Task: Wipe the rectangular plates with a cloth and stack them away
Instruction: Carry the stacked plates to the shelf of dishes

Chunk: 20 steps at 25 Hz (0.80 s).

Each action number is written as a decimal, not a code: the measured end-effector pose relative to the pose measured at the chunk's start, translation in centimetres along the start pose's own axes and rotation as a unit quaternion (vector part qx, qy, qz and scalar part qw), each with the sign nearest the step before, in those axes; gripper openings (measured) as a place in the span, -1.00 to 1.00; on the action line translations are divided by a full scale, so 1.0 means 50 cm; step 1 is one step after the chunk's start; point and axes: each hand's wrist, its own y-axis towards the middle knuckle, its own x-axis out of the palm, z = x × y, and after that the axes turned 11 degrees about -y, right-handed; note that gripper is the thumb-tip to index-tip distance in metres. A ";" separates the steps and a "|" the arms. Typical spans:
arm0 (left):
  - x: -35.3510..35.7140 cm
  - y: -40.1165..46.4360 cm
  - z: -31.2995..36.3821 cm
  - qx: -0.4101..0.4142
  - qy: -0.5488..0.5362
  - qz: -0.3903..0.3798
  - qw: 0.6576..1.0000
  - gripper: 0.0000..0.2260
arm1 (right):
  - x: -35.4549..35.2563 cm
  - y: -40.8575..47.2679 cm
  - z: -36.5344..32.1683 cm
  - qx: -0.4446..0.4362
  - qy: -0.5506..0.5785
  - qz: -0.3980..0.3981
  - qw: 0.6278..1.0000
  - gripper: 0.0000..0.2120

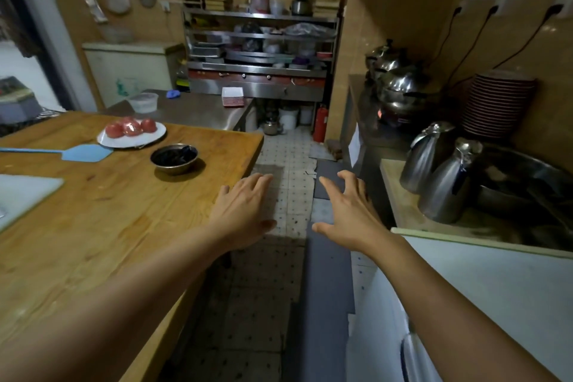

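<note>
1. Two hands, left hand (245,211) and right hand (347,211), reach out with fingers spread, holding nothing
2. Rectangular plates (232,97) sit stacked at the far steel tabletop (198,112) edge

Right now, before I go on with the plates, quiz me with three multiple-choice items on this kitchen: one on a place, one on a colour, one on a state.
1. Where does the stack of rectangular plates sit?
A. on the steel counter
B. on the wooden table
C. on the floor

2. What colour is the fly swatter on the wooden table?
A. red
B. light blue
C. black

3. How are the two hands?
A. both grip a cloth
B. one holds a plate
C. both open and empty

Answers:
1 A: the stack stands at the far end of the steel counter, beyond the table.
2 B: its head and handle are light blue.
3 C: the left hand and the right hand reach forward with fingers spread, holding nothing.
</note>
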 end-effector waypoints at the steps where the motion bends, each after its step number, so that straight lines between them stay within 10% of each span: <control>1: 0.006 0.043 -0.017 -0.006 -0.001 -0.002 1.000 -0.23 | 0.011 0.045 0.014 -0.005 0.002 -0.005 1.000 -0.13; 20: 0.093 1.015 -0.320 -0.017 -0.003 -0.018 1.000 -0.23 | 0.198 1.004 0.263 -0.008 0.013 -0.028 0.999 -0.12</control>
